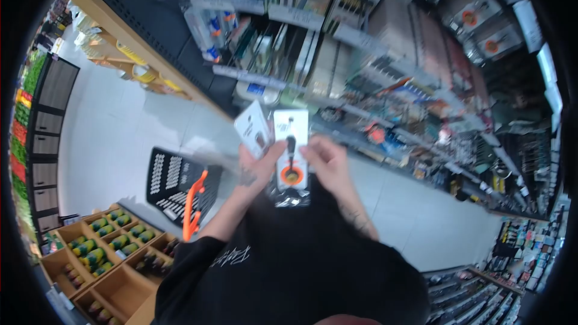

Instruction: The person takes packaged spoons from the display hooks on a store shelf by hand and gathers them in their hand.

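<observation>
In front of my chest is a white carded package (pixel 297 121) in a clear plastic sleeve, with a small dark-handled item and an orange ring printed or mounted on it. My left hand (pixel 262 165) is closed, its thumb against this package's left edge. A second white package (pixel 250 125) tilts to the left in the same hand's fingers. My right hand (pixel 330 157) pinches the right edge of the first package. What exactly the packaged item is, I cannot make out.
A black shopping basket (pixel 165 183) with an orange handle (pixel 194 204) stands on the floor at left. Ahead and to the right runs a shelf rack (pixel 355 39) of hanging packaged goods. A wooden compartment stand (pixel 123 289) with bottles or jars is at lower left.
</observation>
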Action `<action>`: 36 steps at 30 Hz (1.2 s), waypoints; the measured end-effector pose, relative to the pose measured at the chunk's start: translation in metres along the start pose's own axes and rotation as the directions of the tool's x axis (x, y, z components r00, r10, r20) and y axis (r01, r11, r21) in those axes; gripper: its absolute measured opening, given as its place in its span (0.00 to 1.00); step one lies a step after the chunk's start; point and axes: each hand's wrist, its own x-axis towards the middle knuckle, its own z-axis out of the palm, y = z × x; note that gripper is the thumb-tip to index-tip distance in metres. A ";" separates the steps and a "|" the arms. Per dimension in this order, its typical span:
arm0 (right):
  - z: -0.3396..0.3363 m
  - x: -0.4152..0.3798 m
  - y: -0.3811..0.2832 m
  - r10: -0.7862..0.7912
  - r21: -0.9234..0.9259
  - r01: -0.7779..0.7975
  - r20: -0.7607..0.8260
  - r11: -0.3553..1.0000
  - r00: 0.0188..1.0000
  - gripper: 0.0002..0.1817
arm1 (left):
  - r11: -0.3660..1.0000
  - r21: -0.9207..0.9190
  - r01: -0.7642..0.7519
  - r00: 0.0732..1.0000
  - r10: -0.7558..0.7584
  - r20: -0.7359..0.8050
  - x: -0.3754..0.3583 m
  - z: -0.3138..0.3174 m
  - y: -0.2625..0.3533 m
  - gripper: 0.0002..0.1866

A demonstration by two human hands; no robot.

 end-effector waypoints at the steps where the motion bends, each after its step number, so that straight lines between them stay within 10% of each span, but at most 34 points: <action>1: 0.000 0.002 0.003 -0.042 0.030 0.042 -0.029 0.999 0.999 0.04 | 1.000 0.010 0.001 1.000 0.000 -0.015 0.004 0.001 0.000 0.18; 11: -0.052 0.081 -0.128 -0.426 -0.287 0.372 -0.154 0.883 0.892 0.04 | 0.958 -0.285 0.032 0.999 -0.025 0.026 0.016 0.001 0.016 0.15; 20: -0.064 0.174 -0.255 -0.671 -0.164 0.651 -0.212 0.741 0.711 0.10 | 0.931 -0.360 0.065 0.998 -0.060 0.026 0.002 -0.008 0.011 0.14; 36: -0.074 0.228 -0.276 -0.806 -0.521 0.618 -0.319 0.588 0.498 0.15 | 0.918 -0.360 0.168 0.986 -0.159 0.055 0.002 -0.013 0.005 0.15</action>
